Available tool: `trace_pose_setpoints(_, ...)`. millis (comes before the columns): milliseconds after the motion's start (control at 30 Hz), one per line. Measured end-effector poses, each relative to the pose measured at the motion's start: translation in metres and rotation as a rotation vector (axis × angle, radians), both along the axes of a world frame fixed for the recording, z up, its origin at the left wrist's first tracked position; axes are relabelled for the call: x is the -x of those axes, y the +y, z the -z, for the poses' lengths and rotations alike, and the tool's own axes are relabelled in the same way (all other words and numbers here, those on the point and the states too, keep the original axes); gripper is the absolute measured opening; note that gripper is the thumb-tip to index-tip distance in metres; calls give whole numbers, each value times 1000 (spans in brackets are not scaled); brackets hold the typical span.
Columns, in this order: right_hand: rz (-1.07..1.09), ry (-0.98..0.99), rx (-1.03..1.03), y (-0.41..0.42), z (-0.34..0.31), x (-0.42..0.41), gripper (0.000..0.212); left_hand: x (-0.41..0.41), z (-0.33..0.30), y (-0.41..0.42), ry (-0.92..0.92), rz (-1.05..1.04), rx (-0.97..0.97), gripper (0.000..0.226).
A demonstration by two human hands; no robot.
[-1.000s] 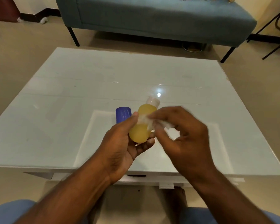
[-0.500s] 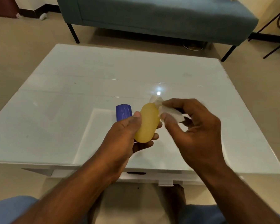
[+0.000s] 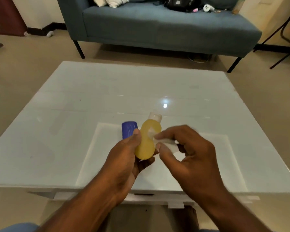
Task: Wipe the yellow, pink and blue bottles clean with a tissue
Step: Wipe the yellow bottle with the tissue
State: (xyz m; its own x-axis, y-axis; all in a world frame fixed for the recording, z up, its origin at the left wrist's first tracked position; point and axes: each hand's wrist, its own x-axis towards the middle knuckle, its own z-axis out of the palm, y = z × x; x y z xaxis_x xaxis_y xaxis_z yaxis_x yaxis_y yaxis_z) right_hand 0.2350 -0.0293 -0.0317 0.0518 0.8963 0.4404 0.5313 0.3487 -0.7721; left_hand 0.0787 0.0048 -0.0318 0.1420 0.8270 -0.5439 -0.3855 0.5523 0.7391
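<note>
My left hand [image 3: 124,158] grips a yellow bottle [image 3: 146,141] with a white cap, held tilted above the near part of the white table [image 3: 74,114]. My right hand [image 3: 189,158] pinches a white tissue [image 3: 166,144] and presses it against the bottle's right side. A blue bottle [image 3: 129,129] stands on the table just behind my left thumb. No pink bottle is in view.
A blue-grey sofa [image 3: 157,29] with cushions and a dark bag stands beyond the table. Dark metal legs [image 3: 285,36] of a stand reach the floor at the far right. My knees show at the bottom edge.
My right hand has slid the tissue from the bottle's cap down to its body. The camera has tipped up, showing more of the sofa.
</note>
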Motion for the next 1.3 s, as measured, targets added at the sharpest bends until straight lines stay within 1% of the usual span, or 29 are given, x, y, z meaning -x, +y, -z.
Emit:
trace_pose_setpoints(100, 73, 83, 23, 6, 1, -3, 23, -1, 0, 3, 29, 27, 16, 64)
trace_pose_setpoints(167, 102, 143, 37, 7, -1, -5, 25, -2, -1, 3, 36, 33, 16, 66)
trace_pose_setpoints(200, 78, 133, 43, 5, -1, -3, 27, -2, -2, 2, 30, 29, 15, 65)
trace_pose_setpoints(233, 30, 100, 56, 2, -1, 0, 29, -2, -2, 2, 25, 24, 13, 63)
trace_pose_setpoints(300, -78, 28, 87, -4, 0, 8, 29, 1, -3, 4, 57, 29, -7, 52)
trace_pose_setpoints(333, -94, 11, 88, -5, -1, 10, 29, 2, -4, 4, 80, 45, -18, 49)
trace_pose_setpoints(367, -74, 20, 77, -4, -1, 10, 27, 2, -4, 5, 88, 60, -32, 50)
trace_pose_setpoints(400, -22, 49, 60, -1, -2, 7, 27, 2, -3, 5, 86, 64, -41, 52)
trace_pose_setpoints(433, 46, 81, 45, 3, -2, 3, 27, 2, -3, 4, 77, 70, -41, 50)
trace_pose_setpoints(500, 144, 131, 26, 8, -5, -4, 29, 0, -2, 2, 67, 70, -29, 29)
trace_pose_setpoints(533, 147, 140, 22, 8, -6, -5, 29, -1, 0, 2, 52, 64, -21, 23)
trace_pose_setpoints(567, 112, 131, 25, 5, -5, -3, 28, -1, 1, 1, 47, 53, -13, 24)
trace_pose_setpoints(667, -63, 32, 44, -6, -3, 11, 24, 0, 0, 4, 71, 33, -29, 38)
trace_pose_setpoints(700, -55, 18, 34, -4, -3, 11, 25, 0, -1, 4, 82, 39, -34, 44)
trace_pose_setpoints(733, -2, 27, 20, 1, -3, 8, 26, 0, 0, 5, 86, 38, -35, 51)
trace_pose_setpoints(767, 73, 48, 10, 5, -3, 3, 27, -1, 0, 6, 86, 42, -32, 54)
trace_pose_setpoints(800, 139, 74, 5, 10, -3, -2, 26, -2, -2, 5, 83, 50, -31, 47)
trace_pose_setpoints(833, 175, 95, 9, 11, -3, -5, 26, -4, -3, 3, 81, 57, -26, 36)
trace_pose_setpoints(867, 176, 100, 17, 11, -2, -5, 26, -6, -4, 2, 76, 56, -15, 29)
trace_pose_setpoints(900, 147, 91, 28, 8, -1, -3, 26, -6, -3, 1, 72, 51, -6, 32)
trace_pose_setpoints(967, 63, 42, 41, 1, 0, 5, 28, -5, -3, 2, 56, 22, 9, 51)
trace_pose_setpoints(1000, 44, 20, 33, 1, 1, 7, 28, -4, -3, 3, 67, 18, 8, 52)
trace_pose_setpoints(1033, 59, 13, 21, 3, 1, 6, 27, -3, -4, 3, 79, 23, -1, 46)
trace_pose_setpoints(1100, 149, 45, -1, 10, 1, -2, 27, -4, -4, 3, 76, 52, -13, 21)
trace_pose_setpoints(1133, 180, 61, -9, 12, 0, -4, 27, -5, -4, 2, 75, 60, -11, 13)
trace_pose_setpoints(1167, 178, 61, -15, 12, -1, -3, 27, -5, -4, 0, 76, 71, -18, 14)
trace_pose_setpoints(1200, 140, 45, -15, 8, -1, 0, 28, -5, -2, -1, 71, 74, -27, 23)
trace_pose_setpoints(1233, 79, 22, -9, 3, 0, 4, 28, -4, 0, -1, 73, 68, -37, 33)
trace_pose_setpoints(1300, -33, -22, -9, -5, 1, 13, 29, 0, -2, 2, 121, 65, -62, 40)
